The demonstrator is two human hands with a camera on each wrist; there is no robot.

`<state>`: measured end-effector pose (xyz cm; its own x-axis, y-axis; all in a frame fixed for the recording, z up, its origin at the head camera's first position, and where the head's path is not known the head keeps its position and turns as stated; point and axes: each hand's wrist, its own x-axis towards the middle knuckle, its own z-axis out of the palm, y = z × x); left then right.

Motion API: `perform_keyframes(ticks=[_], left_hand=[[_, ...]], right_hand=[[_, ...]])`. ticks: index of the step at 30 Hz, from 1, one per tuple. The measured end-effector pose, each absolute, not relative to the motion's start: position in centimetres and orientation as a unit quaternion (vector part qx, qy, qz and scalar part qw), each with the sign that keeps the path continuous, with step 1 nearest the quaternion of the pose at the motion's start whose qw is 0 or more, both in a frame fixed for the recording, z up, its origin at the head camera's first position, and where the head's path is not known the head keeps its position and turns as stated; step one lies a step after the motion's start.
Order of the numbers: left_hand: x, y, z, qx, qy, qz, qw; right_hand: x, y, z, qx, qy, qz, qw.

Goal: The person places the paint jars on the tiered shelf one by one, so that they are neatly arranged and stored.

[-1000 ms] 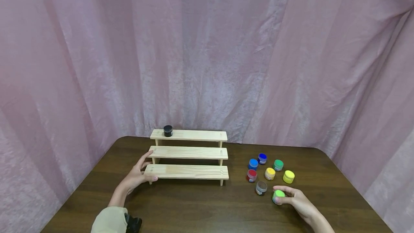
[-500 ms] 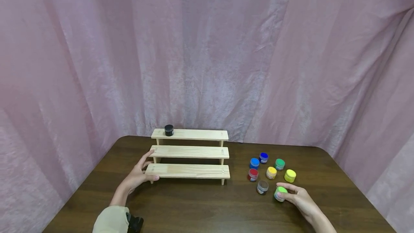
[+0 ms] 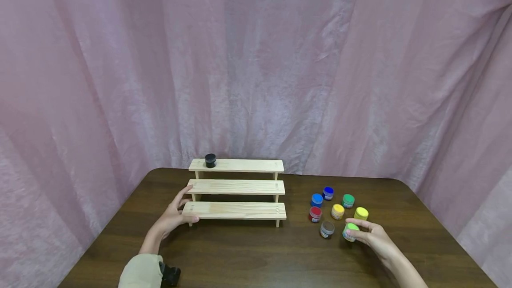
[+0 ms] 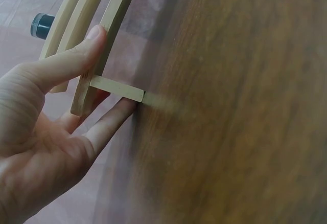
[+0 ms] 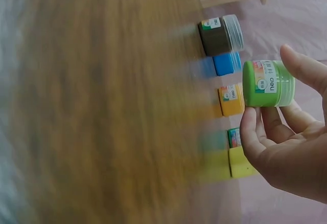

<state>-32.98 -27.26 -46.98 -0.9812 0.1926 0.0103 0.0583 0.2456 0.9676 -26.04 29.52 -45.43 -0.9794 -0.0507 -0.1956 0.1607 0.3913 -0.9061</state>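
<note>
My right hand point(image 3: 375, 235) pinches a light green paint jar point(image 3: 350, 233) with a clear lid between thumb and fingers. In the right wrist view, this green jar point(image 5: 263, 83) appears raised a little off the table. My left hand point(image 3: 170, 218) grips the left end of a three-tier wooden display stand point(image 3: 236, 210), its thumb over the front of the lowest shelf and other fingers behind. A black paint jar point(image 3: 210, 161) stands on the top shelf, toward the left. Beside my right hand are a brown jar point(image 3: 327, 230) and a bright yellow jar point(image 3: 361, 214).
Further jars stand on the table's right side: red point(image 3: 315, 214), light blue point(image 3: 317, 200), dark blue point(image 3: 328, 193), orange-yellow point(image 3: 338, 211) and green point(image 3: 348, 201). The brown wooden table point(image 3: 248, 252) backs onto a pink curtain point(image 3: 256, 79).
My right hand has lifted the light green jar and moved it slightly away from the table's front, nearer the bright yellow jar. The left hand keeps its grip on the stand.
</note>
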Motion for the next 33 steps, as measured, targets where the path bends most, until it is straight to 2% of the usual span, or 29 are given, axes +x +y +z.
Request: perform_keyframes(ticks=[16,25,33], left_hand=[[-33.1,-27.4,-47.1,0.083,0.789,0.606,0.056],[-33.9,-27.6,-46.5,0.107,0.784,0.609,0.052],[-33.2,-27.5,-47.1,0.09,0.776,0.622,0.062]], right_hand=[[-26.8,29.0,-43.1,0.008,0.84,-0.537,0.076],[-28.3,26.6,-41.4,-0.009,0.858,-0.509,0.067],[-29.0,25.3,-40.6,-0.018,0.861,-0.505,0.064]])
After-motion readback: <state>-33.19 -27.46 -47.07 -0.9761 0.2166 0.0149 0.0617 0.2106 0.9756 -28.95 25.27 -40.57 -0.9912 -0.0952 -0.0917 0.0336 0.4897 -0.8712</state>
